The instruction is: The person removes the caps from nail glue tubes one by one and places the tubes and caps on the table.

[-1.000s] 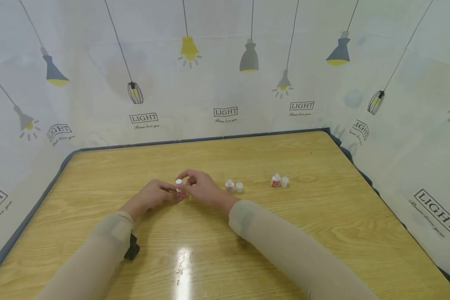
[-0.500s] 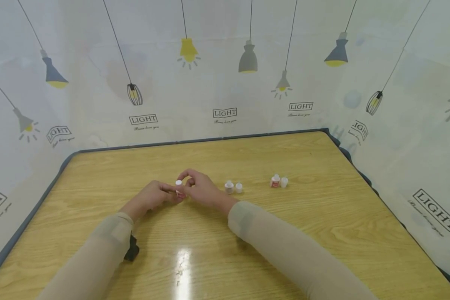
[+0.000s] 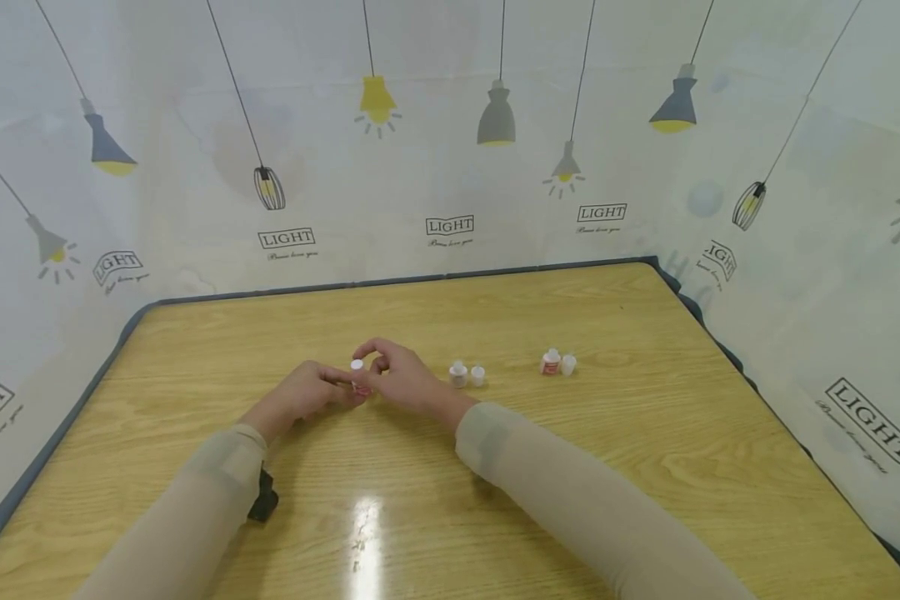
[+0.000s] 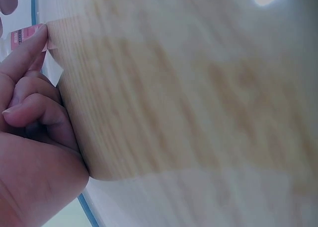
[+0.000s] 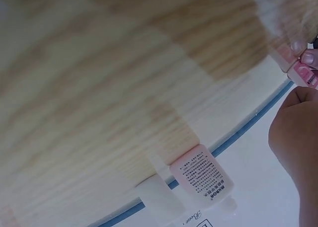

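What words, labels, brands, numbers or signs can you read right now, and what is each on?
"LIGHT": the backdrop, repeated in boxes.
"love you": script beneath LIGHT; first word unclear.
"MXBON" or "MXRON": middle bottle, third letter uncertain; its other print is too small to read.
Held bottle: pink label, too blurred to read.
Rightmost bottle: red label, too small to read.

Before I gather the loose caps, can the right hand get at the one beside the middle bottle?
Probably yes: nothing covers the cap. But the right hand is occupied with the left bottle, and the middle bottle stands between.
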`<state>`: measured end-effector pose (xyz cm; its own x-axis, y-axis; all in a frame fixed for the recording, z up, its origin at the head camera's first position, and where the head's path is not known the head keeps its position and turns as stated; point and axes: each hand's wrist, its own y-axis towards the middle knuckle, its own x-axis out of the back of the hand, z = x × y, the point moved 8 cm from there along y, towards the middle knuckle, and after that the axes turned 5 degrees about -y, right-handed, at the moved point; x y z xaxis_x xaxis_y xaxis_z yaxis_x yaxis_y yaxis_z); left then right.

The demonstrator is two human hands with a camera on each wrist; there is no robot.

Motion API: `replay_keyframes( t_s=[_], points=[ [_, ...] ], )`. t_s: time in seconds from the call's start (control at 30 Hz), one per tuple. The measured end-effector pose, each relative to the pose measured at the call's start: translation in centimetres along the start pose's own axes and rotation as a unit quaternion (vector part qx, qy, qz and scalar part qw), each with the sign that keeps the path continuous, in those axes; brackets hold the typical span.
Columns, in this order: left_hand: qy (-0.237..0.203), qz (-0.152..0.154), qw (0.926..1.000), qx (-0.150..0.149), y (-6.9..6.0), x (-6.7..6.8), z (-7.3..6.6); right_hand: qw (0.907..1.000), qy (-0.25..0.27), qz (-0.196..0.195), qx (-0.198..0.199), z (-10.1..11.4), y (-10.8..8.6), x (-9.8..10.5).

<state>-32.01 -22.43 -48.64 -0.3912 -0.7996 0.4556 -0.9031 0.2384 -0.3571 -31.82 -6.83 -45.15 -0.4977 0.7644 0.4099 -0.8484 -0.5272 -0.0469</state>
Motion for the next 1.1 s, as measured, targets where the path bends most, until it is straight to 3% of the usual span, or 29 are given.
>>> replay_keyframes(
  t_s=[0.23,0.47,1.1],
  points=[
    [0.009,-0.008,0.9999,0.009,-0.02,0.16,0.33,0.9999,0.010,-0.004,-0.005,-0.02,0.01,-0.10],
    [0.007,-0.010,0.9999,0.007,0.02,0.12,0.22,0.9997,-0.017,-0.005,0.017,0.48,-0.09,-0.19],
    [0.012,-0.011,0.9997,0.019,0.00,0.10,0.06,0.9999,0.015,0.001,0.001,0.52,-0.31,-0.13]
  ],
)
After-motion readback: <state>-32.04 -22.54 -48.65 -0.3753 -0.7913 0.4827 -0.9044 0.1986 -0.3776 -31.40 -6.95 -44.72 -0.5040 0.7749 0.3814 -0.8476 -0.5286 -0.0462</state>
